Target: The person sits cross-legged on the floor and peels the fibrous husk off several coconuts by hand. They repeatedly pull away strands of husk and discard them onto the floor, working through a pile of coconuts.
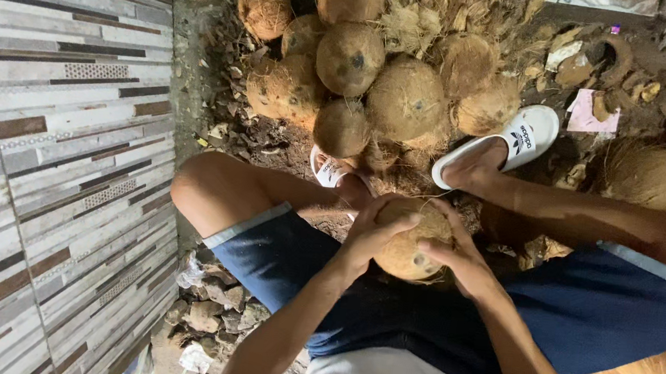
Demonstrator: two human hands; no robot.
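Observation:
I sit with my knees apart and hold a round, husked brown coconut (409,244) between them with both hands. My left hand (369,236) wraps its left side, fingers curled over the top. My right hand (464,258) cups its right side, thumb on the shell. Beyond my feet lies a heap of several husked coconuts (377,76) on the dirt.
A striped tiled wall (49,141) runs along the left. My feet wear white slides (519,141). Husk fibre and scraps (601,67) cover the ground at the right, with more husk (656,171) beside my right leg. Stones and litter (208,314) lie under my left thigh.

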